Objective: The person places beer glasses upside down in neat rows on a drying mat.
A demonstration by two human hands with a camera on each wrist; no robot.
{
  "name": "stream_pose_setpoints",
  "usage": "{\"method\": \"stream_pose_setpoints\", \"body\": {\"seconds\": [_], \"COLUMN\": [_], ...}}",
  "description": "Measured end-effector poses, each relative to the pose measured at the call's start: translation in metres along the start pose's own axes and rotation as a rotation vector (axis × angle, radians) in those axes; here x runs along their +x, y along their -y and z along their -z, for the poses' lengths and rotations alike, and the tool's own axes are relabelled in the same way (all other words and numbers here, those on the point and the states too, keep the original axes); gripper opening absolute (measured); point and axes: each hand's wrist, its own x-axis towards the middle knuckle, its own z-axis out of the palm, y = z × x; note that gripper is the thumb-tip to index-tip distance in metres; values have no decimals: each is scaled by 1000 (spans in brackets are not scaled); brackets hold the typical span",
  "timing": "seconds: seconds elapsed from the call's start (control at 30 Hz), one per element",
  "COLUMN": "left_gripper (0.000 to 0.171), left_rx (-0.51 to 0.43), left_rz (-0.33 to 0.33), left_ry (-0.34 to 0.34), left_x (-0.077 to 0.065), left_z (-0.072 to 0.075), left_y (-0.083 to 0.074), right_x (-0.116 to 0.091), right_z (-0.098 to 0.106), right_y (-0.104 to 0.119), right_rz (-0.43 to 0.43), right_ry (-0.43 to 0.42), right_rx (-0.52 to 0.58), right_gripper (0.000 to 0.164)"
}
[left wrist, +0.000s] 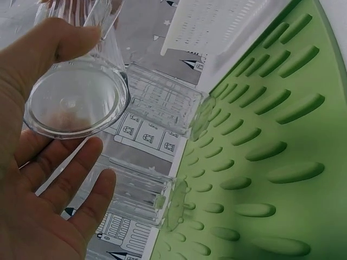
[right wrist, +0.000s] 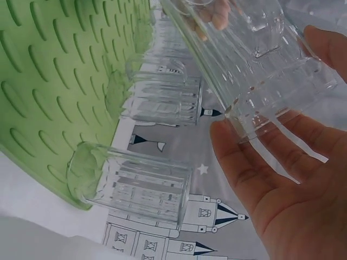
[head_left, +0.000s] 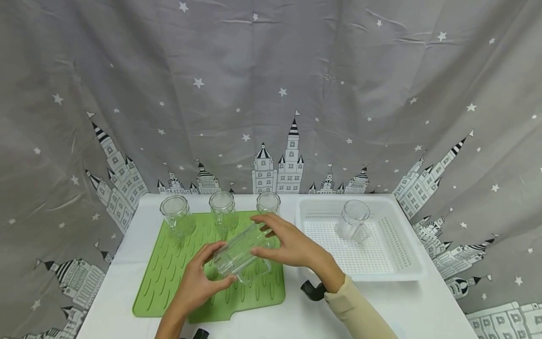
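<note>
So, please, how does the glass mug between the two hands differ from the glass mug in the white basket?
The held mug is tilted well over, while the basket mug stands on its end.
The held mug is gripped by the left hand and right hand; no hand touches the basket mug.
The held mug is above the green mat, the basket mug inside the white basket.
Both are transparent and have a handle.

On the surface (head_left: 111,301), three mugs (head_left: 223,213) line the mat's (head_left: 161,278) 12 o'clock edge. Another mug (head_left: 240,251) is above the mat, between left hand (head_left: 199,281) and right hand (head_left: 290,241). At 3 o'clock sits a basket (head_left: 364,275), one mug (head_left: 353,219) inside.
</note>
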Motion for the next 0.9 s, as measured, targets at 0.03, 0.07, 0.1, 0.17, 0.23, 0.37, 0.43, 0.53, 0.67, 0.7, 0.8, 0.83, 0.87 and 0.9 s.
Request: {"method": "stream_pose_setpoints", "body": {"seconds": [0.03,0.07,0.1,0.17,0.23,0.37,0.43,0.53,0.67,0.7,0.8,0.83,0.87,0.9], "left_gripper": [86,86,86,86,87,87,87,87,86,86,85,85,84,84], "left_rx": [-3,-4,-10,-15,-18,-25,-29,-30,-33,-35,-54,-60,-70,-79], "left_rz": [-5,-11,-16,-26,-30,-26,-20,-12,-9,-14,-28,-33,-39,-49], "left_ry": [-1,-2,-2,-3,-4,-1,1,5,5,5,-1,-4,-9,-13], "left_x": [0,0,1,1,1,1,0,0,1,1,1,1,1,1], "left_z": [0,1,1,2,3,6,8,10,12,13,15,15,15,16], "left_y": [0,1,1,1,1,1,0,-2,-4,-5,-6,-6,-7,-8], "right_x": [-1,-1,-1,-2,-2,-2,-3,-5,-6,-6,-6,-6,-6,-5], "right_z": [0,0,1,1,0,-1,-1,-1,0,0,0,0,0,-1], "right_y": [-1,-1,-1,-3,-4,-7,-9,-11,-13,-13,-15,-15,-16,-16], "right_rz": [-4,-6,-8,-9,-9,-11,-11,-2,5,6,6,4,6,8], "right_ry": [0,1,2,3,7,9,9,6,11,13,16,17,19,22], "right_rx": [5,9,15,25,38,42,36,36,39,37,26,21,21,20], "right_gripper": [76,75,75,74,75,75,75,74,74,75,76,77,78,79]}}
